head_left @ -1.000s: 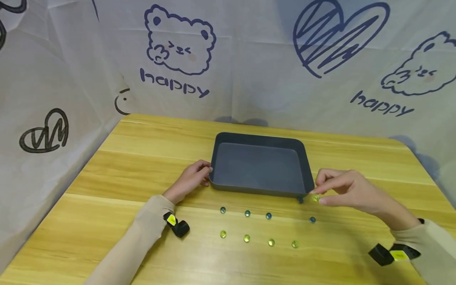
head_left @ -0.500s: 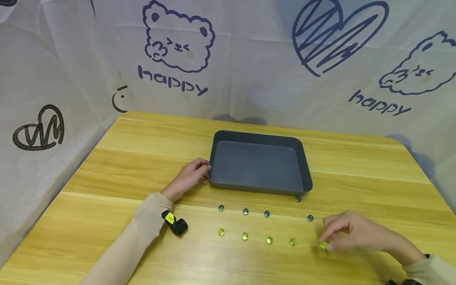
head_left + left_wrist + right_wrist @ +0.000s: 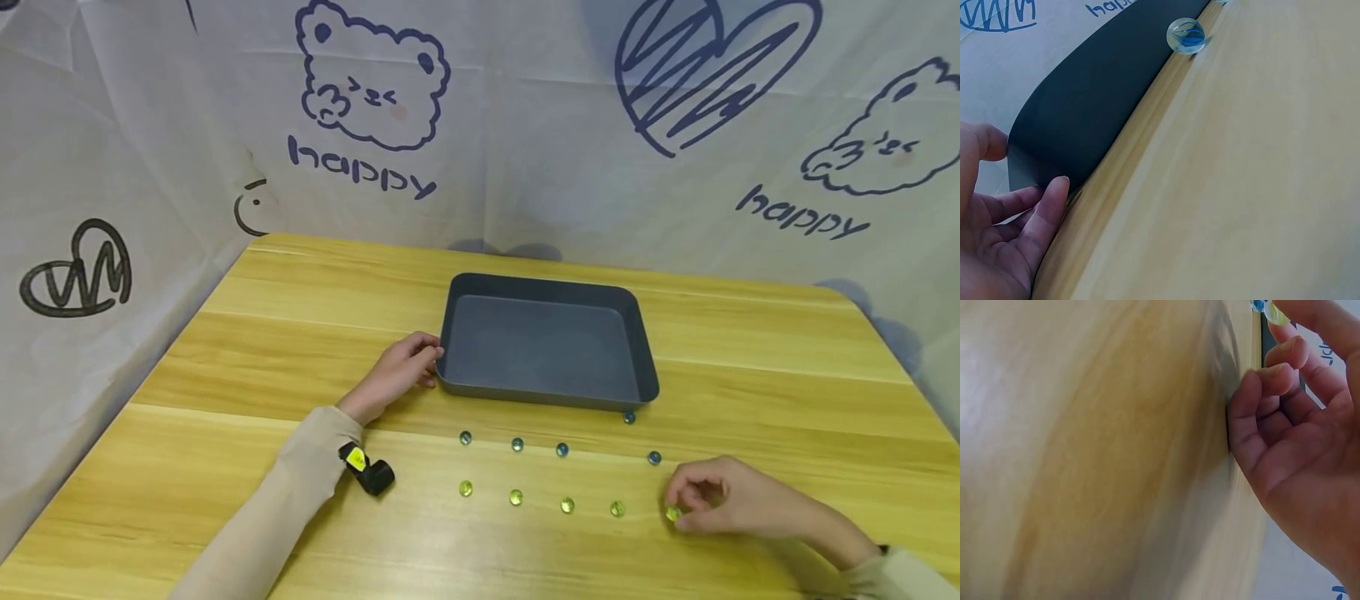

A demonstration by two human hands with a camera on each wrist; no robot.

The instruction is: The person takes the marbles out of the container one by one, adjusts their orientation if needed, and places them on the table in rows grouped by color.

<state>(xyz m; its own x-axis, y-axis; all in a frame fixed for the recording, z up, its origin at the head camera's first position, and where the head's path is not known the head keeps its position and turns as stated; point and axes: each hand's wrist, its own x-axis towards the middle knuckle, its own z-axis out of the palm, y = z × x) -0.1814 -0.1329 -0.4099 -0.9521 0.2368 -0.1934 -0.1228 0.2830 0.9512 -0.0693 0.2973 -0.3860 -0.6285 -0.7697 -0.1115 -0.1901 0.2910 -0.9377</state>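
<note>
My right hand (image 3: 738,500) pinches a yellow-green marble (image 3: 672,514) between thumb and fingertip, low over the wood at the right end of a row of yellow-green marbles (image 3: 567,505). The same marble (image 3: 1277,315) shows at the top of the right wrist view. At the left end of a dark grey rectangular tray (image 3: 551,354), my left hand (image 3: 393,375) rests its fingertips against the outer wall. The left wrist view has its thumb near the tray's corner. Behind the yellow-green row lie several blue marbles (image 3: 517,445), one of them (image 3: 629,417) close to the tray's front right corner.
All of this is on a wooden table (image 3: 247,333). A white cloth (image 3: 525,125) with bear, heart and "happy" drawings hangs behind and to the left. Each wrist wears a camera on a strap, the left one (image 3: 369,471) plainly seen.
My right hand has carried the yellow-green marble from beside the tray's front right corner toward me, to the end of the yellow-green row. The left hand has stayed at the tray.
</note>
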